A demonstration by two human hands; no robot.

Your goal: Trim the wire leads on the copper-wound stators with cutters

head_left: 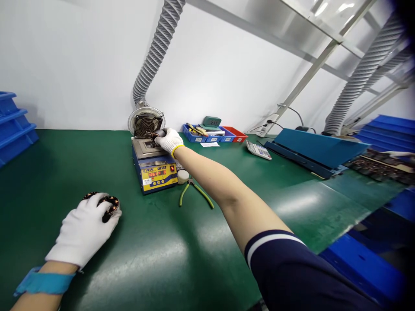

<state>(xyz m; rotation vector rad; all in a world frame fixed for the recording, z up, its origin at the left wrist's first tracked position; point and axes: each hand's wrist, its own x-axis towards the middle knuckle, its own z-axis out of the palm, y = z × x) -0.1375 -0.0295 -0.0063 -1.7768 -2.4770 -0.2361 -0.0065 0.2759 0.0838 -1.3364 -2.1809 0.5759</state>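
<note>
My left hand, in a white glove with a blue band at the wrist, is closed around a round black-and-copper part that looks like a wound motor stator. Another dark, copper-flecked edge shows beyond its fingers. My right hand, gloved in white with a yellow cuff, reaches out to a blue-and-yellow solder pot with a lit red display. Its fingers grip a similar round stator, tilted over the metal top plate; the fingers partly hide it.
An extraction hose ends in a round hood behind the pot. Green-handled pliers and a small white jar lie beside it. Farther right are small bins, a calculator and a blue folded panel. Blue crates stand left.
</note>
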